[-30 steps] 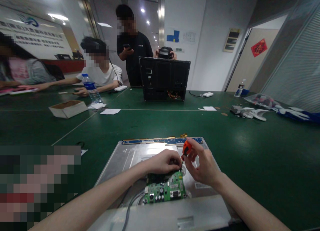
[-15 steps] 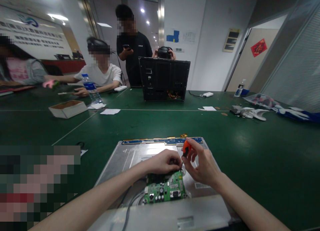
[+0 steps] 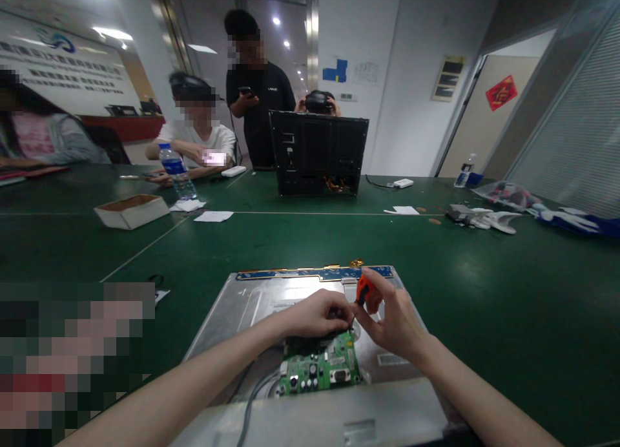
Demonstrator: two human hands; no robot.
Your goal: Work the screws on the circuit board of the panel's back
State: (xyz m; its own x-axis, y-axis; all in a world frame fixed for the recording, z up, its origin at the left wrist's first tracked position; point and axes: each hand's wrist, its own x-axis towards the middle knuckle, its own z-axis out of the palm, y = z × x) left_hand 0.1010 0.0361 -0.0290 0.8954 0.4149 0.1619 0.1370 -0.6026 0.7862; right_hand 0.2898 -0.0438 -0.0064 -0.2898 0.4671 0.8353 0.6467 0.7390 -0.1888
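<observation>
A silver metal panel [image 3: 397, 369] lies on the green table, with a blue strip board [image 3: 290, 274] along its far edge. On the panel sits a green circuit board [image 3: 320, 369]. My right hand [image 3: 387, 311] grips an orange and black screwdriver [image 3: 363, 288], its shaft pointing down at the board's far right corner. Beside the shaft, my left hand [image 3: 324, 312] has its fingers curled together over the board's far edge; whatever they pinch is hidden. A grey cable [image 3: 248, 415] runs from the board's left side toward me.
Across the green table [image 3: 484, 292] stands a black monitor back [image 3: 320, 153]. An open box [image 3: 132, 212] and a water bottle [image 3: 178, 170] are at the left. White gloves [image 3: 489, 219] lie at the right. Several people are around the far side.
The orange handle has turned slightly in my right hand, whose fingers have closed around it more. My left hand has stayed in place. The seated person across has drawn an arm inward.
</observation>
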